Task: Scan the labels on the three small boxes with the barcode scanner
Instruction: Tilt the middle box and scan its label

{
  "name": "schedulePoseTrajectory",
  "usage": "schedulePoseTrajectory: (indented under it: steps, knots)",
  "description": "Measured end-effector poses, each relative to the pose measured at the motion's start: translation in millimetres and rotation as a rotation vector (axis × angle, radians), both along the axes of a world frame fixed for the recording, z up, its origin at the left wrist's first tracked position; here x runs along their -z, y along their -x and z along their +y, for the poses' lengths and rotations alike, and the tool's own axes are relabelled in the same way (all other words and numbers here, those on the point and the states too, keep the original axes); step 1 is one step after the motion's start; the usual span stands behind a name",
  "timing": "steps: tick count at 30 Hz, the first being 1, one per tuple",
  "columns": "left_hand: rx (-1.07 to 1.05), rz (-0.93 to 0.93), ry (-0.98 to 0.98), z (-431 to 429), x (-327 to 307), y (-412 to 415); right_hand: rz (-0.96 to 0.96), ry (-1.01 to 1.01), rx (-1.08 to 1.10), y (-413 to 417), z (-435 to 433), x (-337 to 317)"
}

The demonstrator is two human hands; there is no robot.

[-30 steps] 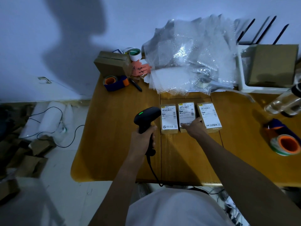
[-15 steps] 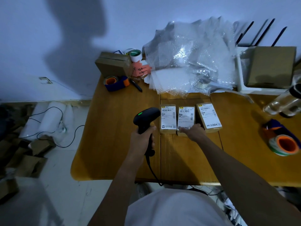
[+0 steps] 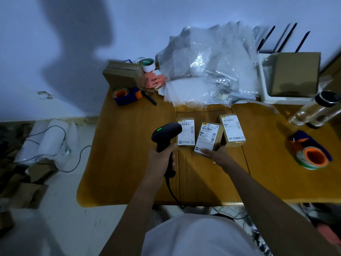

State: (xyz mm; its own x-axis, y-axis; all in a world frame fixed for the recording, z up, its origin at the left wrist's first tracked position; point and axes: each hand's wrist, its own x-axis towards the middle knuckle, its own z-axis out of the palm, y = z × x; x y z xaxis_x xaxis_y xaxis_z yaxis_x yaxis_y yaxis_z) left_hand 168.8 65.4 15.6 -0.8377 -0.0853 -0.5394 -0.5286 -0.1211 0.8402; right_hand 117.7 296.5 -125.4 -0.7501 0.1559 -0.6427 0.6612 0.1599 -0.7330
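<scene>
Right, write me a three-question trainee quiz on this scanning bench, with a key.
1. True or false: the left hand holds the barcode scanner in a closed grip.
2. Which of the three small boxes does the right hand touch?
A. left box
B. middle box
C. right box
3. Fill in: the middle box lies ____ compared with its two neighbours.

Key:
1. true
2. B
3. tilted
</scene>
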Motion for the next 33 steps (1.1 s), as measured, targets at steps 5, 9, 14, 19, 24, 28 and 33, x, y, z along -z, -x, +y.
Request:
schedulePoseTrajectory:
  steps: [5,9,14,19,24,28,33]
  knots:
    - [0.018,0.022,0.016,1.2,-3.3,-1.3,0.055,0.116,0.072,-8.8,9.5,-3.4]
    - [0.02,0.025,0.015,4.4,-5.5,-0.8,0.102,0.185,0.117,-10.6,16.1,-16.1]
    - [0.053,0.033,0.0,8.1,-5.5,-1.1,0.157,0.264,0.141,-3.0,20.2,-26.9]
    - [0.095,0.045,-0.004,12.3,-5.2,-0.9,0.217,0.306,0.148,-0.4,14.4,-44.1]
    - [0.148,0.063,-0.006,14.5,-4.4,-3.1,0.243,0.278,0.121,0.7,16.6,-52.3]
    - [0.181,0.104,0.007,15.0,-4.7,-4.6,0.255,0.236,0.074,0.0,16.0,-58.3]
    - [0.192,0.142,0.029,12.9,-4.3,-5.6,0.261,0.253,0.047,-5.0,13.8,-63.0]
